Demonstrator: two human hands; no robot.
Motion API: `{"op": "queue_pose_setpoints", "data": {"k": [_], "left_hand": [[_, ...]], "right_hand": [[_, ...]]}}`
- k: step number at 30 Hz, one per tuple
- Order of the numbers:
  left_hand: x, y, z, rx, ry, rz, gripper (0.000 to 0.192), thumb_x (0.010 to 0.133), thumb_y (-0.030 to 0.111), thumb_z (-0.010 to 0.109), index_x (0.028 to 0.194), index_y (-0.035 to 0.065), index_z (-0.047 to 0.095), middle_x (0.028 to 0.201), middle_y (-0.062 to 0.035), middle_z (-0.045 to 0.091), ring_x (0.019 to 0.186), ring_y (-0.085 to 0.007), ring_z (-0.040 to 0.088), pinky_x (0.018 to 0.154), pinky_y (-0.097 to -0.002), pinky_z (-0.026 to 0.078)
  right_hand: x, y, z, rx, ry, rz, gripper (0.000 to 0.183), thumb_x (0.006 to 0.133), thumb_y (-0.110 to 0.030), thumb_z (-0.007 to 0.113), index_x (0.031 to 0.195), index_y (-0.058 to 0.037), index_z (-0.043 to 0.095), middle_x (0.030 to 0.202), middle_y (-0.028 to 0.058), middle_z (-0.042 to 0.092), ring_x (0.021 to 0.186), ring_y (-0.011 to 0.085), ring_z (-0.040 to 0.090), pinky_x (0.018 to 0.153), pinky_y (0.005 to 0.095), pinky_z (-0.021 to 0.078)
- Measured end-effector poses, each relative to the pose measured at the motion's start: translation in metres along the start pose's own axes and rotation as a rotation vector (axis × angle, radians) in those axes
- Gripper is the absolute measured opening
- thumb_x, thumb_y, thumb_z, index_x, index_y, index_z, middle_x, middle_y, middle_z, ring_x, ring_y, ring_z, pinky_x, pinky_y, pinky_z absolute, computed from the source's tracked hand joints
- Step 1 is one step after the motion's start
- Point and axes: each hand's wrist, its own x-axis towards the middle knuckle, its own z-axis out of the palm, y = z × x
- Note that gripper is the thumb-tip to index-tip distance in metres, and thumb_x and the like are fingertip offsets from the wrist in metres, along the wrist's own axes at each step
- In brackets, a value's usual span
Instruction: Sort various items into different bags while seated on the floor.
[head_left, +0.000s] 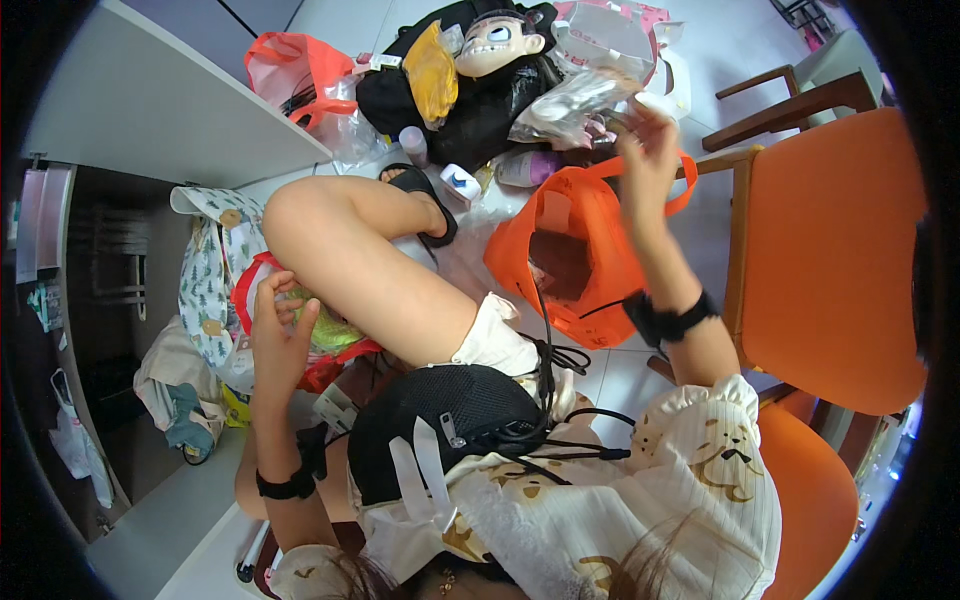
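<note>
My left hand is raised beside my bent knee, its fingers apart and curled with nothing between them. Below it lies a red-edged bag with a yellow-green wrapped item inside. My right hand, blurred, reaches over the far side of an orange tote bag. Its fingertips are by a clear plastic bag of pale items; whether they pinch anything cannot be told. The tote stands open, with a dark brown item inside and its handle loop near my right wrist.
An open cabinet with a white door stands left, a tree-print fabric bag before it. Ahead are a cartoon mask, a yellow packet, a purple-and-white bottle and a red-and-white bag. Orange chairs stand right.
</note>
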Motion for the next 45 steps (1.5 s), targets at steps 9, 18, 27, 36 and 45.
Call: {"op": "queue_pose_setpoints", "data": {"k": [9, 18, 27, 36, 45], "left_hand": [[0.012, -0.002, 0.009, -0.120, -0.074, 0.012, 0.037, 0.079, 0.008, 0.058, 0.110, 0.0032, 0.038, 0.101, -0.0105, 0.044, 0.083, -0.0149, 0.051, 0.072, -0.0263, 0.043], [0.005, 0.004, 0.004, -0.058, -0.055, -0.038, 0.032, 0.080, 0.003, 0.054, 0.108, 0.0017, 0.038, 0.101, -0.0098, 0.047, 0.081, -0.0136, 0.053, 0.073, -0.0246, 0.043], [0.017, 0.022, -0.002, 0.033, -0.123, -0.104, 0.022, 0.083, 0.002, 0.049, 0.102, 0.0028, 0.039, 0.097, -0.0045, 0.047, 0.074, -0.0079, 0.048, 0.063, -0.0197, 0.040], [0.015, 0.024, 0.003, -0.016, -0.110, -0.101, 0.023, 0.083, 0.003, 0.050, 0.102, 0.0033, 0.037, 0.096, -0.0038, 0.046, 0.071, -0.0072, 0.045, 0.063, -0.0201, 0.038], [0.013, 0.018, 0.003, -0.046, -0.081, -0.047, 0.025, 0.084, 0.004, 0.050, 0.105, 0.0026, 0.037, 0.097, -0.0059, 0.047, 0.078, -0.0096, 0.048, 0.070, -0.0221, 0.039]], "right_hand": [[-0.120, 0.159, 0.013, -0.958, -1.163, 0.457, 0.040, 0.062, -0.022, 0.068, 0.089, 0.0031, 0.056, 0.090, 0.0205, 0.058, 0.093, 0.0327, 0.055, 0.075, 0.0363, 0.0455], [-0.150, 0.217, -0.004, -1.464, -1.159, 0.305, 0.118, 0.047, -0.058, 0.068, 0.129, 0.0045, 0.010, 0.134, 0.0185, 0.016, 0.126, 0.0335, 0.013, 0.102, 0.0418, 0.0164], [-0.135, 0.218, -0.004, -1.495, -1.202, 0.253, 0.107, 0.054, -0.049, 0.065, 0.132, 0.0005, 0.010, 0.132, 0.0177, 0.023, 0.123, 0.0339, 0.021, 0.102, 0.0402, 0.0185], [-0.120, 0.190, -0.008, -1.284, -1.040, 0.216, 0.080, 0.052, -0.027, 0.071, 0.121, -0.0053, 0.036, 0.124, 0.0164, 0.035, 0.116, 0.0269, 0.032, 0.097, 0.0355, 0.0289], [-0.120, 0.178, 0.019, -1.144, -1.660, 0.176, 0.067, 0.063, -0.033, 0.064, 0.117, 0.0003, 0.043, 0.117, 0.0178, 0.047, 0.106, 0.0235, 0.048, 0.084, 0.0368, 0.0414]]}}
